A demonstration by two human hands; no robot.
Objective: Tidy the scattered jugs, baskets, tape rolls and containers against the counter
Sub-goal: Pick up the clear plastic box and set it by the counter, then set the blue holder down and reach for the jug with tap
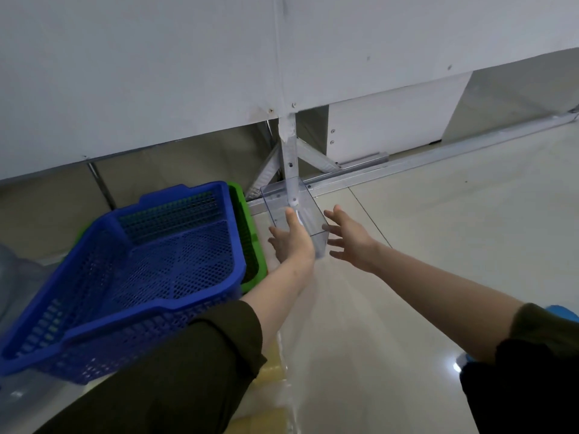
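Observation:
A clear rectangular plastic container (308, 211) stands on the floor by the counter's metal leg (289, 151). My left hand (293, 239) grips its near left wall, thumb over the rim. My right hand (349, 238) hovers just to the container's right with fingers spread, holding nothing; its fingertips are close to the near right corner. A blue mesh basket (150, 270) sits to the left, nested over a green basket (250, 242) of which only the right edge shows. The grey counter panel (156, 73) rises behind them.
A metal floor rail (438, 155) runs right along the counter base. A translucent jug-like object (15, 270) shows at the far left edge. Yellowish packets (272, 371) lie on the floor under my left arm. Glossy tiled floor (438, 245) spreads to the right.

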